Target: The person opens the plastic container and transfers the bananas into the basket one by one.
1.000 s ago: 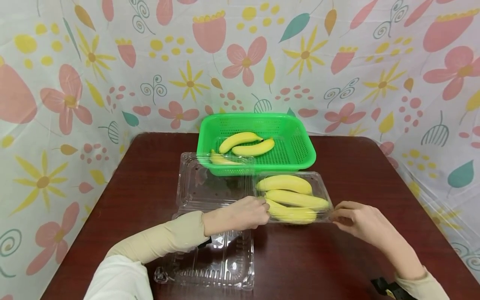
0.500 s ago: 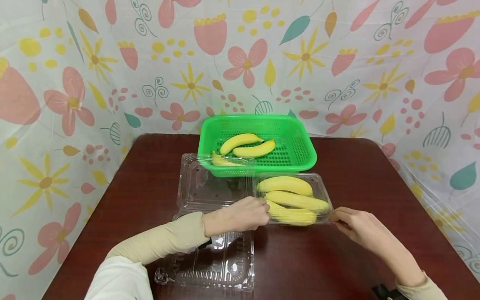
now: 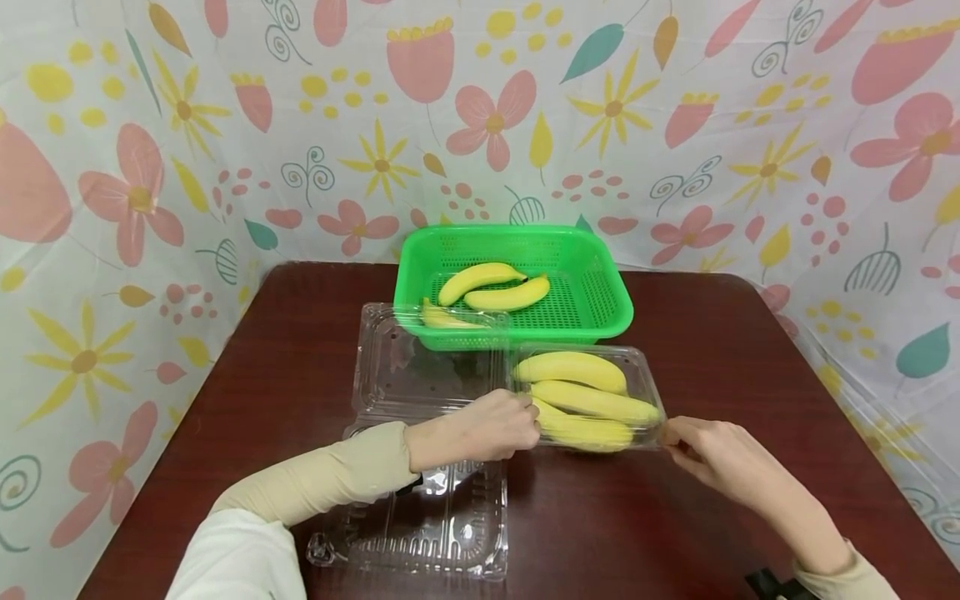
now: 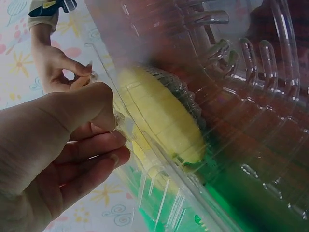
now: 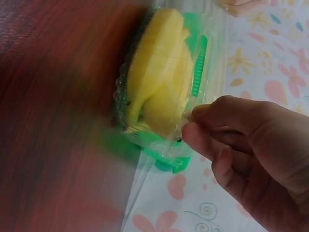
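Observation:
A clear plastic clamshell container [image 3: 642, 375] with three bananas [image 3: 592, 401] inside sits just in front of the green basket. Its clear lid lies over the fruit. My left hand [image 3: 495, 427] pinches the rim at the near left corner; in the left wrist view, thumb and index finger meet on the clear edge. At the near right corner, my right hand [image 3: 712, 454] pinches the rim between thumb and forefinger, which the right wrist view shows closely. Whether the lid is fully snapped down at the rim cannot be told.
Behind stands a green perforated basket [image 3: 626, 312] holding several bananas [image 3: 507, 296]. An unfolded clear clamshell [image 3: 450, 533] lies at the left, partly under my left forearm, its far half overlapping the basket's front. A floral sheet [image 3: 480, 125] hangs around the dark red table [image 3: 300, 367].
My right hand has shifted slightly downward at the container's corner, its fingers drawn closer together on the rim. The left hand and the bananas stay almost where they were.

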